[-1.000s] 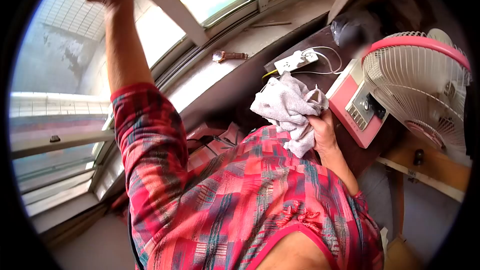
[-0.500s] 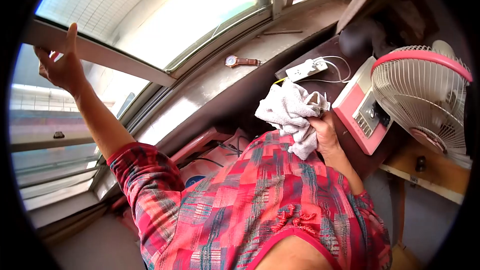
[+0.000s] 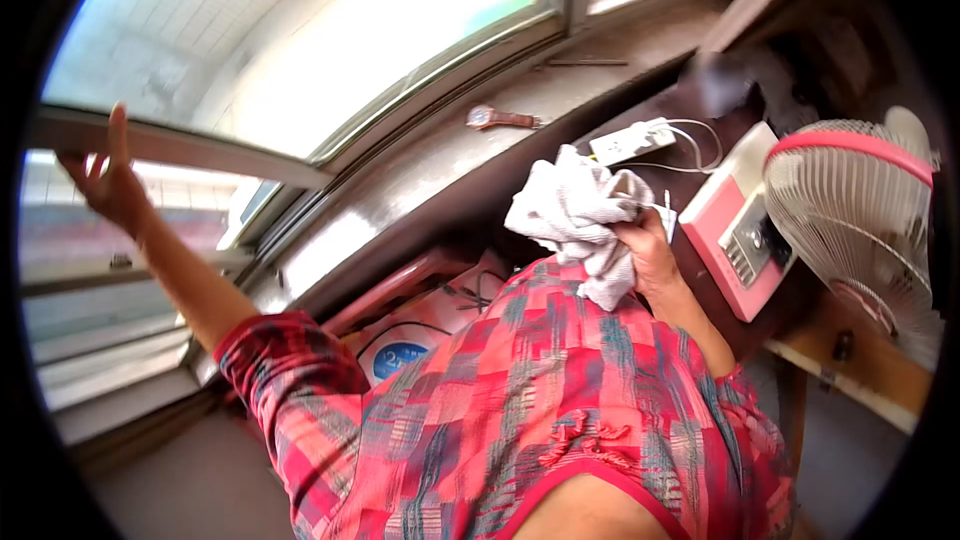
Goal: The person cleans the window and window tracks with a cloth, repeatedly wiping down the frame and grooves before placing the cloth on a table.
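Observation:
My left hand is at the vertical bar of a sliding window sash, thumb or finger up over it and the other fingers curled around its edge. In my right hand is a bunched white cloth, gripped at its right side and held in front of my chest. Its folds hang below the hand. Beyond the cloth lies a white power strip with a plug and cable. On the window sill rests a wristwatch with a brown strap.
A pink and white electric fan stands on the dark surface to the right. A thin rod lies on the sill. Below the sill sits a pink box with a dark cable over it. A wooden drawer is at lower right.
My left hand and the sash bar have shifted left and down, farther from the watch. The cloth stays in my right hand, nearly still. The view has turned slightly.

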A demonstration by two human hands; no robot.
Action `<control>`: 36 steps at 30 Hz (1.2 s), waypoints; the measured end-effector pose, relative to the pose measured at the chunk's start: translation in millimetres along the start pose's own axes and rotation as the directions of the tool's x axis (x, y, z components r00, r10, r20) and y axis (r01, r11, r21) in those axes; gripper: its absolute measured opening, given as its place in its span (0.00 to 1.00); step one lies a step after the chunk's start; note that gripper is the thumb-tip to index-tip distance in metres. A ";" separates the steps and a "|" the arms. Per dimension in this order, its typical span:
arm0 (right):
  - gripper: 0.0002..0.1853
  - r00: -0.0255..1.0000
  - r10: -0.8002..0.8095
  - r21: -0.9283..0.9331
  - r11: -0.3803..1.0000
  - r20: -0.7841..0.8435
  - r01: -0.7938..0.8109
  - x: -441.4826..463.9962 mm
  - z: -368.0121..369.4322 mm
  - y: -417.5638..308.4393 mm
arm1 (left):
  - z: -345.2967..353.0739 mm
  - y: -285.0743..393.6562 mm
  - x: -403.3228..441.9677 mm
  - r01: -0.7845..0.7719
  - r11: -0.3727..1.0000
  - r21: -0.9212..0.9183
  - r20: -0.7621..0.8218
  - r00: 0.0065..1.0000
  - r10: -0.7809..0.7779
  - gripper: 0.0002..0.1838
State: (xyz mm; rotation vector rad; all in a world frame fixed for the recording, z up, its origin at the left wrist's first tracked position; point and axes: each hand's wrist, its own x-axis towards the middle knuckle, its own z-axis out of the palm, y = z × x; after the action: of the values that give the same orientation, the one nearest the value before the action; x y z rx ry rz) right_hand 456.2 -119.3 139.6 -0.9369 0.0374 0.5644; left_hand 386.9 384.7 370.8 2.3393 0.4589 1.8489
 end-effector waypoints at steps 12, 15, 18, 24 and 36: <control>0.20 0.999 -0.018 -0.027 0.999 0.044 0.019 10.9 -17.2 3.8 | -9.3 66.1 -95.3 -0.020 0.998 0.055 -0.058 0.998 0.023 0.30; 0.22 0.993 -0.067 -0.031 0.997 0.102 0.071 17.3 -5.6 -0.3 | 9.9 112.9 -190.3 0.305 0.886 -0.350 0.516 0.852 -0.089 0.13; 0.24 0.970 0.058 -0.091 0.995 0.235 -0.038 22.8 -9.0 2.7 | 34.3 157.0 -262.8 0.706 0.677 -0.206 0.923 0.371 -0.105 0.32; 0.20 0.969 0.068 -0.101 0.994 0.239 -0.044 35.4 18.3 0.6 | 52.4 216.8 -329.8 0.986 -0.166 0.017 0.966 0.027 0.256 0.55; 0.11 0.989 -0.082 -0.860 0.489 0.125 0.149 56.5 10.1 25.0 | 71.6 222.6 -357.7 0.969 -0.154 0.193 0.981 -0.185 0.064 0.32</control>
State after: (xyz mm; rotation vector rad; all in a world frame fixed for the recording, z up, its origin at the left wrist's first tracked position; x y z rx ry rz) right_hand 490.5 -75.0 111.7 -1.9185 -0.4236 0.4728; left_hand 417.8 69.2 84.3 1.0659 0.3465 -0.2462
